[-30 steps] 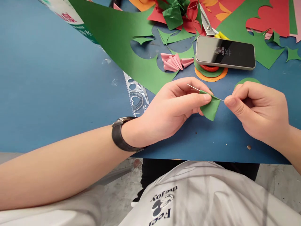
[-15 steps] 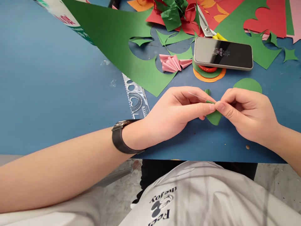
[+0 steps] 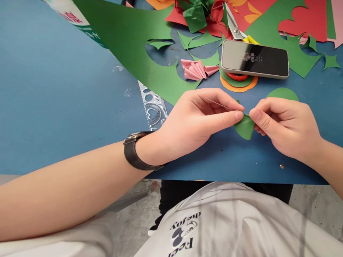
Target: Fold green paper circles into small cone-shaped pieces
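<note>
Between my two hands is a small green paper piece (image 3: 245,128), its upper edge curled round a thin wire or needle (image 3: 218,104). My left hand (image 3: 203,116) is closed, thumb and forefinger pinching that edge, with the thin rod sticking out to the left across the palm. At the other end of the edge, my right hand (image 3: 286,125) is closed too, its thumb and forefinger pressed together on the paper. Its other fingers are partly hidden behind. A green paper circle (image 3: 282,94) lies on the table just beyond my right hand.
Behind my hands, a phone (image 3: 254,59) rests on green and orange paper circles. Nearby are yellow-handled scissors (image 3: 234,26), a pleated pink paper piece (image 3: 197,69), a cut green sheet (image 3: 128,43) and a clear stencil ruler (image 3: 152,109). The table's front edge (image 3: 241,182) runs close to me.
My hands have drawn slightly apart, and the left has moved a little up. More of the green paper's curled edge shows between the fingertips.
</note>
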Demonstrator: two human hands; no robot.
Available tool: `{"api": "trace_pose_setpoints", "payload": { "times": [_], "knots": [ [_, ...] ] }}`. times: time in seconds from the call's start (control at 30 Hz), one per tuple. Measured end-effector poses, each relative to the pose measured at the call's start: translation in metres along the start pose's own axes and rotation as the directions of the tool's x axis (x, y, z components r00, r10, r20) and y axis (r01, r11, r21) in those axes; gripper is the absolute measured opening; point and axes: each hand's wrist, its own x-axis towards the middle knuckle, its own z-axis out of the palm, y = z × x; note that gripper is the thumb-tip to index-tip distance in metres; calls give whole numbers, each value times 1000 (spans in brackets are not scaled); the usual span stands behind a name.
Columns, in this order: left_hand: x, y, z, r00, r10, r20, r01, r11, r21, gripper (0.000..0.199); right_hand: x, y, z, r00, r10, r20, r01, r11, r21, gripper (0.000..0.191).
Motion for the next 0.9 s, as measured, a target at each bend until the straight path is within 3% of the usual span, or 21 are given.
{"api": "trace_pose_setpoints", "payload": {
  "times": [0.17,0.33,0.47,0.73,0.9],
  "knots": [
    [0,0,-3,998,-32,-46,33,999,18,23,-1,-1,0,1000,18,-12,-17,997,73,10],
    [0,3,-5,999,-44,-4,44,995,93,17,-1,-1,2,999,27,-23,-27,1000,-2,16],
    [-1,7,-5,999,33,16,-36,982,188,13,-1,-2,1,999,21,-34,-22,999,-36,18],
    [-4,5,-5,974,217,58,-222,888,402,9,3,-1,1,993,114,-35,-111,991,72,24],
    [-2,7,-5,988,143,64,-156,917,368,6,2,0,2,998,13,-65,-17,998,-57,20]
  ]
}}
